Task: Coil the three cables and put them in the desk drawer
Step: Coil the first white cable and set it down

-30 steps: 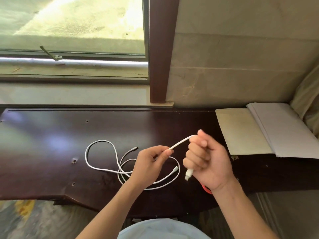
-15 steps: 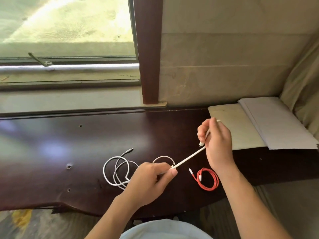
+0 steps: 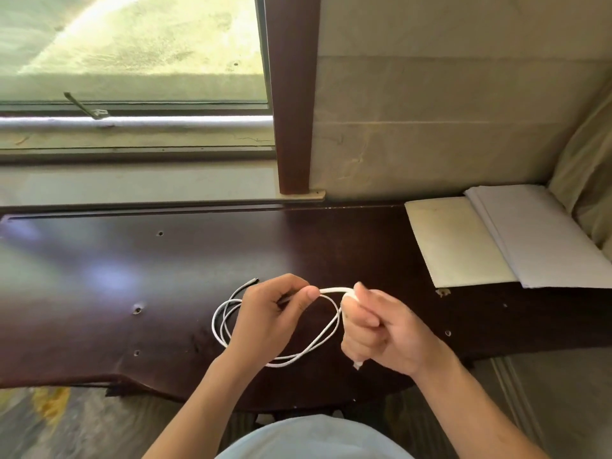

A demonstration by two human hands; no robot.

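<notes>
Closest in, both hands are over the front edge of the dark wooden desk [image 3: 331, 246]. Right hand [image 3: 381, 332] is curled into a fist around the white cable [image 3: 326, 336], its plug end poking out below the fist. Left hand [image 3: 268, 313] pinches the same cable between thumb and fingers, so a loop hangs between the 2 hands. Left of that, more white loops and a gray cable [image 3: 246, 286] tip lie on the desk. Further back right sit a cream pad [image 3: 453, 243] and white papers [image 3: 546, 236], then the window [image 3: 132, 61].

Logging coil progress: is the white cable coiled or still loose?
Partly coiled: white cable forms a loop between left hand and right hand.
</notes>
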